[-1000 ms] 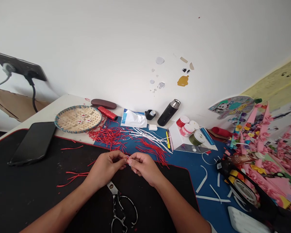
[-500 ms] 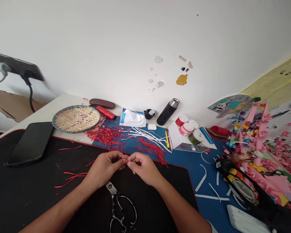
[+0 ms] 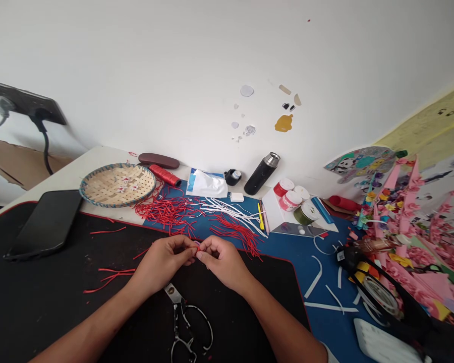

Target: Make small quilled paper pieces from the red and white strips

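Pinching red strip (image 3: 197,246), seemingly: left hand (image 3: 162,262), right hand (image 3: 224,260).

I can't read any text in this view. The yellow sheet (image 3: 435,126) on the right wall has dark marks, too blurred to make out. The white tag (image 3: 341,257) on the black tool has print that is too small. The tissue pack (image 3: 206,184) wrapper is illegible. The panda fan (image 3: 357,164) shows only pictures.

Scissors (image 3: 185,322) at desk front edge. Phone (image 3: 45,224) by left edge. Woven basket (image 3: 117,184) back left. Black flask (image 3: 263,174) leaning at back edge, tissue pack (image 3: 206,184) beside; possibly paint pots (image 3: 291,196) further right.
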`<state>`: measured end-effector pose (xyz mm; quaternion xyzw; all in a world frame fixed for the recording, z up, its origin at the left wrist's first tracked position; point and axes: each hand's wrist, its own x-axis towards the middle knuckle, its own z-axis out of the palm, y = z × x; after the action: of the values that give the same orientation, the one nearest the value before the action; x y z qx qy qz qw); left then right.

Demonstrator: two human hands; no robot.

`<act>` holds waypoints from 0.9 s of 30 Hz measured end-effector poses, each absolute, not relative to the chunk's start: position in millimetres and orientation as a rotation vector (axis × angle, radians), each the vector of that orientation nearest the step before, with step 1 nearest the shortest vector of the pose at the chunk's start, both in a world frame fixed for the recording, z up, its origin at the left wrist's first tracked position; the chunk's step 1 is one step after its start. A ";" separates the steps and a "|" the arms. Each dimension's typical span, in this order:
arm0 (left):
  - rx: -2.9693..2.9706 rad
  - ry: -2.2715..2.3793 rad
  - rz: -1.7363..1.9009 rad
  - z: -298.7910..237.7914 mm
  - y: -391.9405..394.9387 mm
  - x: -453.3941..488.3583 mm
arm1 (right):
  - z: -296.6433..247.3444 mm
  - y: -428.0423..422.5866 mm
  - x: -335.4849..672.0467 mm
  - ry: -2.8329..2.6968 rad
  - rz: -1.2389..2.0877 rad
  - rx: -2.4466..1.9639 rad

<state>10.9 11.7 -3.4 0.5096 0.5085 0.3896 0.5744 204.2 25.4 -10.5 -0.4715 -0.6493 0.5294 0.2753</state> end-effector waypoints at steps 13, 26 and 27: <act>1.173 1.195 0.891 -2.8 12.4 11.7 | -8.2 27.2 201.7 -1.731 1.420 -1.276; 1.216 1.213 0.882 -0.6 11.2 12.9 | -7.9 27.7 201.1 -1.778 1.375 -1.309; 1.217 1.211 0.881 -0.2 11.1 12.9 | -7.9 27.8 201.0 -1.777 1.383 -1.310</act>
<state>12.9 11.1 -0.2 0.5184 0.5157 0.3754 0.5695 201.0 27.8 -7.9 -0.4848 -0.6577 0.5119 0.2653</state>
